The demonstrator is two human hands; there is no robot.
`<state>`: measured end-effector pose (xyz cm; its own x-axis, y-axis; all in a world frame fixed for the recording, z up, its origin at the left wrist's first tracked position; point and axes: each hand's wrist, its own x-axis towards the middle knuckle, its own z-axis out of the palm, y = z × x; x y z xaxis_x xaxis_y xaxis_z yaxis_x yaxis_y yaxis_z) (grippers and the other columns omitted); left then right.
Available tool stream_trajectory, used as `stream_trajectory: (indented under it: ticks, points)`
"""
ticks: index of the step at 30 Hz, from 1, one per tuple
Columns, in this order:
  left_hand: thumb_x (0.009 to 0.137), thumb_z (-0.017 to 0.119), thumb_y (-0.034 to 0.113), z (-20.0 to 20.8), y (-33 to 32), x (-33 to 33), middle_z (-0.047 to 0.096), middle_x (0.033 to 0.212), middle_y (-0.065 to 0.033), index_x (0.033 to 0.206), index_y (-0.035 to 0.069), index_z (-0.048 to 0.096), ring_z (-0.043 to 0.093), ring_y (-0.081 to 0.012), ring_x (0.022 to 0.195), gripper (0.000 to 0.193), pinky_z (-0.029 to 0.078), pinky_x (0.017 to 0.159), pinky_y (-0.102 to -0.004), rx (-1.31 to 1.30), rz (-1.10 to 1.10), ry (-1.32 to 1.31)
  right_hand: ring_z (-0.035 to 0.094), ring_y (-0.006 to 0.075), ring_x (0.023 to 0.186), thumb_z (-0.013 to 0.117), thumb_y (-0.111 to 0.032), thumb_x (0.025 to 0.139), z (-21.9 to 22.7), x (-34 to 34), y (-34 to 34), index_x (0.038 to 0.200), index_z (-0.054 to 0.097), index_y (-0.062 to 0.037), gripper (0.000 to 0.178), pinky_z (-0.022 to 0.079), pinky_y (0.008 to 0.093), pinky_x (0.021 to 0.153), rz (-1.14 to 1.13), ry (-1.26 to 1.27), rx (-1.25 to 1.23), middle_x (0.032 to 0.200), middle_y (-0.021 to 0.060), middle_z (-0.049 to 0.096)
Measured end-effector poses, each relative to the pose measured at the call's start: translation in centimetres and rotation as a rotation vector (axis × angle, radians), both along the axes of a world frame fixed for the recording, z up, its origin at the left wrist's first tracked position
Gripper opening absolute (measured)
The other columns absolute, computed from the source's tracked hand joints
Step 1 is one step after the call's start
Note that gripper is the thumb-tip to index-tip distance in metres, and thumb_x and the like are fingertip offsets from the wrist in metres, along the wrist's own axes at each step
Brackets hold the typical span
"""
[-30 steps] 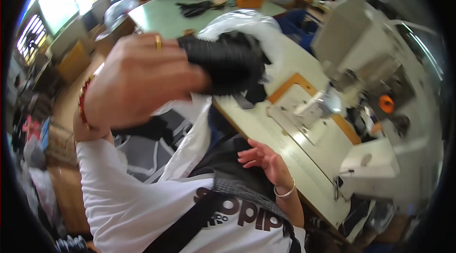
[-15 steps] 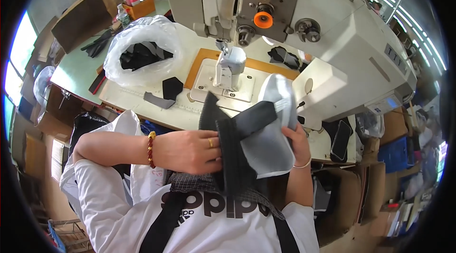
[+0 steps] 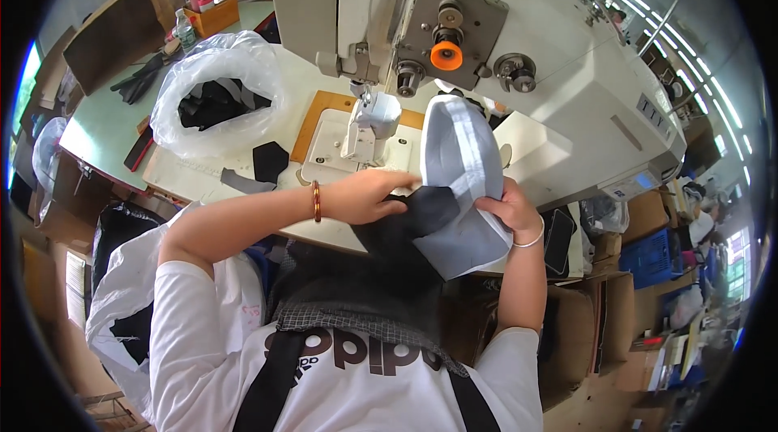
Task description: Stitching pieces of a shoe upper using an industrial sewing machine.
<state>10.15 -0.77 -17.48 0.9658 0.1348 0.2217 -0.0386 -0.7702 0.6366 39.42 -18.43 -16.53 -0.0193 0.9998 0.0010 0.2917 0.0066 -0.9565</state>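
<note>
My right hand point(image 3: 510, 209) is closed on the edge of a sewn fabric piece, thumb on top. The piece has a curved pale grey panel point(image 3: 468, 148) with a light seam tape, and black fabric point(image 3: 429, 213) joined along its left side. At the black fabric's upper edge is my left hand point(image 3: 379, 195), index finger and thumb apart; its other fingers are partly hidden. Behind the piece stands a sewing machine point(image 3: 567, 100), whose small raised work post point(image 3: 373, 128) is left of the grey panel.
A clear plastic bag point(image 3: 174, 120) of black and grey pieces sits on the table, left of the machine. Nearer lie a black cut piece point(image 3: 270, 163) and a grey one point(image 3: 245, 181). A phone point(image 3: 559, 239) rests at right, above open cardboard boxes point(image 3: 613, 322).
My left hand has moved up and right, away from the ribbed black edge it was on. The piece has turned, showing more of its grey inside. My right hand keeps its grip.
</note>
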Motion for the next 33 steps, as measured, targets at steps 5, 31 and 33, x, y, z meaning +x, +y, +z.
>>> stream_trajectory:
  ticks: [5, 31, 33]
  points:
    - [0.094, 0.081, 0.025, 0.7, 3.2, 1.3, 0.067, 0.088, -0.0117, 0.091, -0.002, 0.058, 0.068, -0.0205, 0.083, 0.035, 0.053, 0.075, -0.0348, -0.205, -0.168, 0.251, 0.074, 0.0285, 0.088, 0.073, -0.013, 0.096, 0.8, -2.4, 2.3, 0.136, 0.059, 0.0019, 0.045, 0.056, 0.0400, 0.083, -0.281, -0.407, 0.370, 0.099, 0.0162, 0.077]
    - [0.091, 0.075, -0.006, -3.3, 0.1, 1.9, 0.064, 0.105, -0.0018, 0.113, -0.003, 0.065, 0.064, -0.0068, 0.098, 0.025, 0.058, 0.081, -0.0262, -0.643, 0.512, -0.554, 0.070, 0.0291, 0.098, 0.052, -0.012, 0.109, 0.7, -9.9, 10.3, 0.114, 0.064, 0.0017, 0.019, 0.054, 0.0405, 0.085, -0.458, -0.323, 0.390, 0.105, 0.0144, 0.070]
    - [0.091, 0.075, -0.006, -3.0, -0.1, 2.1, 0.064, 0.106, -0.0018, 0.114, -0.003, 0.065, 0.065, -0.0077, 0.098, 0.025, 0.059, 0.081, -0.0266, -0.640, 0.508, -0.559, 0.069, 0.0242, 0.100, 0.051, -0.013, 0.110, 0.4, -10.1, 10.1, 0.121, 0.062, 0.0015, 0.021, 0.053, 0.0376, 0.088, -0.400, -0.206, 0.446, 0.108, 0.0110, 0.070]
